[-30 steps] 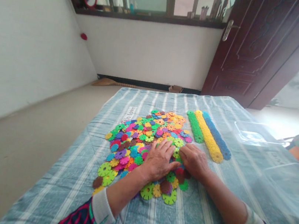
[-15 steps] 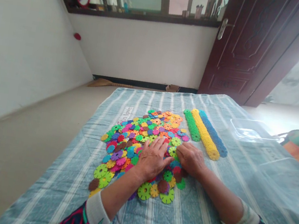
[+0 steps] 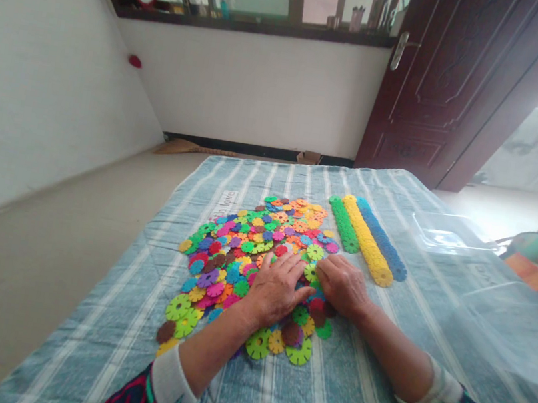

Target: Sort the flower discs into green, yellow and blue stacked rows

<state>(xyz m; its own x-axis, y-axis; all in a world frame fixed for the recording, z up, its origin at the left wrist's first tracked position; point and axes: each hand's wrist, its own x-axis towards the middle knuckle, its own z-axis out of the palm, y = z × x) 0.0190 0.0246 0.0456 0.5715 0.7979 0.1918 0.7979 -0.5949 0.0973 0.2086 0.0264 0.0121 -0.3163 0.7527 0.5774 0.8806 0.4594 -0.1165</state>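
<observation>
Snowflake discs [image 3: 218,268] under resting left hand [image 3: 278,290] and right hand [image 3: 342,285], just apart; clear tub [image 3: 451,234] alongside.

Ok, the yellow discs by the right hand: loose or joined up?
Joined up: the yellow discs stack into one long straight rod lying on the blanket.

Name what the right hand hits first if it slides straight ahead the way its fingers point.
The right hand would most likely meet the lime-green plastic disc just off its fingertips, in the pile of coloured discs. Depth is unclear here, so it may already be touching.
</observation>
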